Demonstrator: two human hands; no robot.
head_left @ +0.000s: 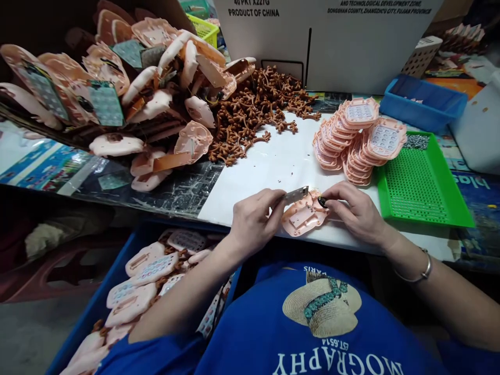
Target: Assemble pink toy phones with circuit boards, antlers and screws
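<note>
Blue shirt (pixel 312 333) fills the bottom edge; just beyond it, a pink shell (pixel 302 219) lies inner side up at the near edge of the white sheet (pixel 273 156), between both hands. Left hand (pixel 253 221): fingers closed in a pinch on a small grey plate (pixel 296 195), held at the shell's upper edge. Right hand (pixel 357 211): thumb and forefinger pinched on a small black part (pixel 322 201) at the shell's right side, with pink keypad stacks (pixel 359 140) and a green tray (pixel 422 182) behind.
</note>
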